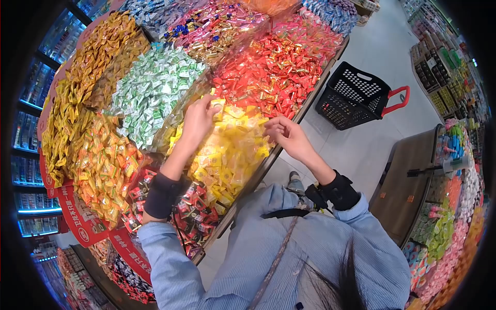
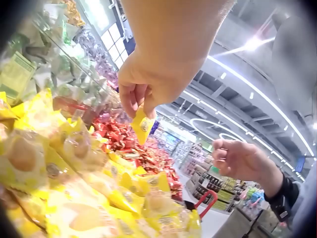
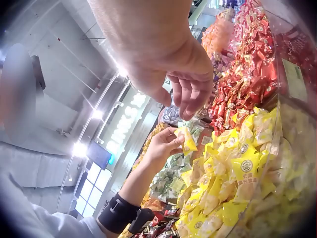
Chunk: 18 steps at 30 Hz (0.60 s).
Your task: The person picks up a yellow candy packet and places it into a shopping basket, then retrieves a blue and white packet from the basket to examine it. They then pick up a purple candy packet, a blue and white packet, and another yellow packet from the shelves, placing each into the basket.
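Note:
My left hand (image 1: 198, 123) pinches a small yellow candy packet (image 2: 142, 127) between thumb and fingertips, above the heap of yellow wrapped candies (image 1: 227, 152). In the right wrist view that packet (image 3: 187, 140) hangs slightly tilted from the fingers. My right hand (image 1: 291, 138) hovers over the right side of the same heap, its fingers loosely bent and holding nothing. Red wrapped candies (image 1: 274, 72) lie just beyond both hands. Green and white wrapped candies (image 1: 155, 88) are heaped to the left of my left hand.
A black shopping basket (image 1: 356, 98) with a red handle (image 1: 397, 101) stands on the floor at right. Clear dividers separate the candy heaps. Orange packets (image 1: 106, 168) and dark red packets (image 1: 199, 209) fill nearer sections. Another candy stand (image 1: 413, 181) is at far right.

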Motion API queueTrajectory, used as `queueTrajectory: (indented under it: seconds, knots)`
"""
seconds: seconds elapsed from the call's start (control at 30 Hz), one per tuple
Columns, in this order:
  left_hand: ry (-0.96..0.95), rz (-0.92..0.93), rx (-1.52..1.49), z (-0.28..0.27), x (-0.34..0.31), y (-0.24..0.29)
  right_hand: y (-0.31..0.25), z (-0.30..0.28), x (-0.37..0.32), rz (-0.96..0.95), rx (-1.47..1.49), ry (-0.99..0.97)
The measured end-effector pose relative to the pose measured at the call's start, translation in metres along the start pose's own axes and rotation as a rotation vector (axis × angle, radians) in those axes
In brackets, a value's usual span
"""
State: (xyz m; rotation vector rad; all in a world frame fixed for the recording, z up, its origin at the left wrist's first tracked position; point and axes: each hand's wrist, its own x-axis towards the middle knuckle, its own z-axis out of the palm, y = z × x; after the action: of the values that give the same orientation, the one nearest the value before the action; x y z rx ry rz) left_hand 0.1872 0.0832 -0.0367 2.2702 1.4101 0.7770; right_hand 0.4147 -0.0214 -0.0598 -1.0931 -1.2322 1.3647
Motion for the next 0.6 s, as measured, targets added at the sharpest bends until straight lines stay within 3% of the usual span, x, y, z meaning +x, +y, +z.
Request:
queueTrajectory:
  seconds: [0.03, 0.27, 0.37, 0.6]
  knots:
    - [0.032, 0.066, 0.097, 0.001, 0.001, -0.009, 0.005, -0.003, -0.002, -0.013, 0.004, 0.015]
    - [-0.365, -0.249, 0.129, 0.004, 0.005, -0.021, 0.013, -0.023, -0.01, 0.015, 0.085, 0.044]
    - [-0.222, -0.063, 0.145, 0.008, 0.002, -0.026, 0.018, -0.028, -0.017, 0.019, 0.123, 0.099]
    - [-0.048, 0.059, 0.137, 0.002, 0.014, 0.018, 0.031, -0.063, -0.032, 0.033, 0.13, 0.16]
